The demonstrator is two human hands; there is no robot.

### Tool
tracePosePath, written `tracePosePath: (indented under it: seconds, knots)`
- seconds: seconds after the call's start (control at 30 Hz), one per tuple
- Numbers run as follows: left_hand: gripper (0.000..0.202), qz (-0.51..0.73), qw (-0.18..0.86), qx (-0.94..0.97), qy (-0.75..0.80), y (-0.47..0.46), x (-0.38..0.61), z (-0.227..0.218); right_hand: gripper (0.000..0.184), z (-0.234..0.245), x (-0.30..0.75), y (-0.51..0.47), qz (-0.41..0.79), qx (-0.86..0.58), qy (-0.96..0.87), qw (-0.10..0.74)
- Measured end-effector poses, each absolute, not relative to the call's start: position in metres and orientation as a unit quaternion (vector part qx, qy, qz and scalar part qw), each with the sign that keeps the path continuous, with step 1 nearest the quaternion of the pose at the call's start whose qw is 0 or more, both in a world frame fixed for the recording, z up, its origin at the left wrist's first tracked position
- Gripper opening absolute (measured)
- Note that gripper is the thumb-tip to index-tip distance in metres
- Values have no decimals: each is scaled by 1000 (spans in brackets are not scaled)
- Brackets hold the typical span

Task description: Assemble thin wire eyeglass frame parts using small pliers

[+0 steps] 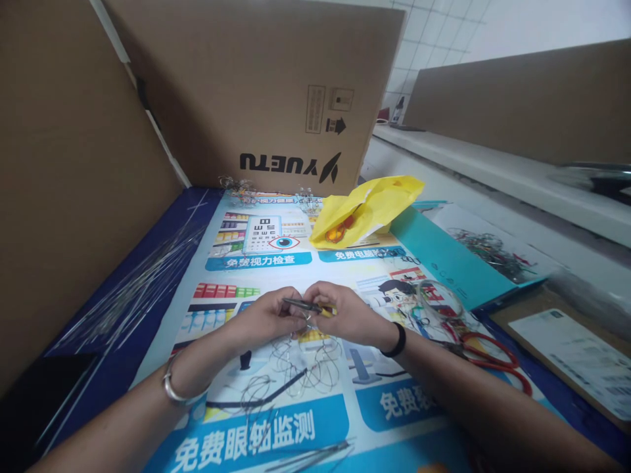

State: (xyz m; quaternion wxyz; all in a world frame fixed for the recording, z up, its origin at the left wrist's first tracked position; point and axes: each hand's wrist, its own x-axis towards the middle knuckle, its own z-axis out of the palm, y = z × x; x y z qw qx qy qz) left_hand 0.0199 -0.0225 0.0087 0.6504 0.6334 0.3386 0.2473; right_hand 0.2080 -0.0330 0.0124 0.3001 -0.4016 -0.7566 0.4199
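My right hand [348,316] is closed round small pliers [304,304] with dark jaws and a yellow handle. The jaws point left, toward the fingers of my left hand [277,314]. That hand is pinched on thin wire [308,316], partly hidden by the fingers. Just below both hands, bent loops of thin wire [300,368] spread over the printed poster; I cannot tell whether they join the held piece. Red-handled scissors [493,355] rest to the right, beyond my right wrist.
A yellow bag [369,207] with orange pieces lies ahead. To its right, a teal box [438,256] contains tangled wire pieces [486,253]. Long straight wires [138,289] lie at the left. Cardboard panels [256,85] stand at the back and left. Coiled wire [444,299] sits near the scissors.
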Motion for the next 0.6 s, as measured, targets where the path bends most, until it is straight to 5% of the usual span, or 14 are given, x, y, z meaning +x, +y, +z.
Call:
tracePosePath:
  seconds: [0.6]
  knots:
    - [23, 236, 716, 565, 336, -24, 19, 4, 15, 3, 204, -35, 391, -422, -764, 291]
